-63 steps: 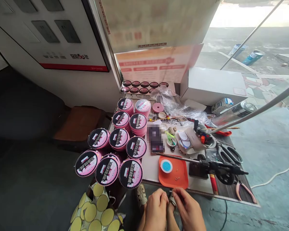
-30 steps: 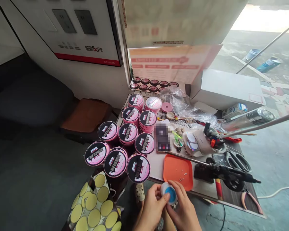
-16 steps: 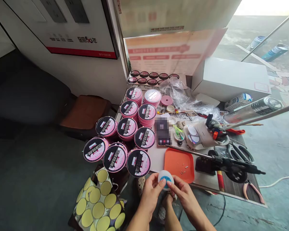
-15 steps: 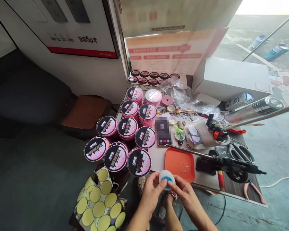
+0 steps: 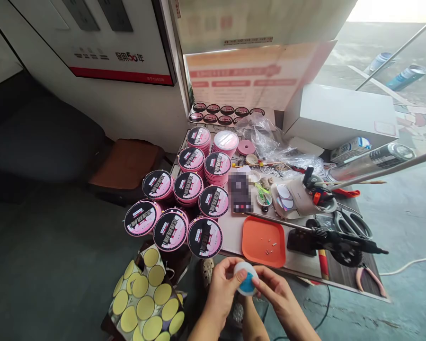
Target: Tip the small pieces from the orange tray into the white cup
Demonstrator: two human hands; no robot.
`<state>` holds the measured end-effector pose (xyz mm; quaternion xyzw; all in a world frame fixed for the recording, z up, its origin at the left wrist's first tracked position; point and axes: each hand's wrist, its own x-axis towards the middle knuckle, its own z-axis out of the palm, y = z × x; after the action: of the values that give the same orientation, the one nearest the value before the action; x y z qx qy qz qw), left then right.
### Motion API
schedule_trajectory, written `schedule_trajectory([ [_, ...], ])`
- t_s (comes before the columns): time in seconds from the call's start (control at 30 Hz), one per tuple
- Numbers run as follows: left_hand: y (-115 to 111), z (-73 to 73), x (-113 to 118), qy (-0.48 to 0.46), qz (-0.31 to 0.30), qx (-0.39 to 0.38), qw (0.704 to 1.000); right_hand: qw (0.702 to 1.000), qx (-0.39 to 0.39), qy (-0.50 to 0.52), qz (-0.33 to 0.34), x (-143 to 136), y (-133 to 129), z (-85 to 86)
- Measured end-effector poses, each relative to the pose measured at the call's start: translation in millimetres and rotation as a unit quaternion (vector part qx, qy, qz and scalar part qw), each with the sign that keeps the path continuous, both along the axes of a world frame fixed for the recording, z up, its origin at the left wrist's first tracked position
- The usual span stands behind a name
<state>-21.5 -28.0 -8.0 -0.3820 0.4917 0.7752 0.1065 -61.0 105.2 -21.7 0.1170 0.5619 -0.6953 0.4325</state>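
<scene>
Both hands meet at the near edge of the cluttered table [image 5: 230,237], pinching a small round white plastic spool with a blue centre [image 5: 246,279] between them. The left hand [image 5: 224,283] grips its left rim with thumb and curled fingers; the right hand [image 5: 275,291] closes on its right rim with thumb and forefinger. The spool hangs just off the table's near edge, close to a flat, glossy orange plastic tray with rounded corners [image 5: 263,240], which carries a few tiny pale bits.

Left of the tray stand stacks of pink round tins with black-and-pink printed lids [image 5: 188,189], packed tight in rows. Right of the tray lies a black tool with a long thin metal rod [image 5: 335,244]; beyond it are steel scissors [image 5: 351,225] and, near the right edge, pink-handled pliers [image 5: 367,279]. Crinkled clear plastic wrap [image 5: 270,147] and a smooth white cardboard box [image 5: 341,118] sit at the far side. Near left, below the table, lies a sheet of round yellow stickers [image 5: 145,303].
</scene>
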Motion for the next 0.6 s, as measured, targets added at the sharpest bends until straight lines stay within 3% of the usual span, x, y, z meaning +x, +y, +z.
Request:
schedule_trajectory([
  [0.23, -6, -6.1, -2, -0.039, -0.002, -0.064, 0.997, 1.0, 0.012, -0.02, 0.018, -6, -12, -1.8],
  [0.43, -3, -25.8, 15, -0.175, 0.065, -0.009, 0.982, 0.974, 0.183, 0.13, 0.032, -41, -46, -22.4],
  [0.6, -1, -40.3, 39, -0.181, 0.088, 0.007, 0.979, 0.929, 0.295, 0.22, 0.032, -67, -72, -32.3],
])
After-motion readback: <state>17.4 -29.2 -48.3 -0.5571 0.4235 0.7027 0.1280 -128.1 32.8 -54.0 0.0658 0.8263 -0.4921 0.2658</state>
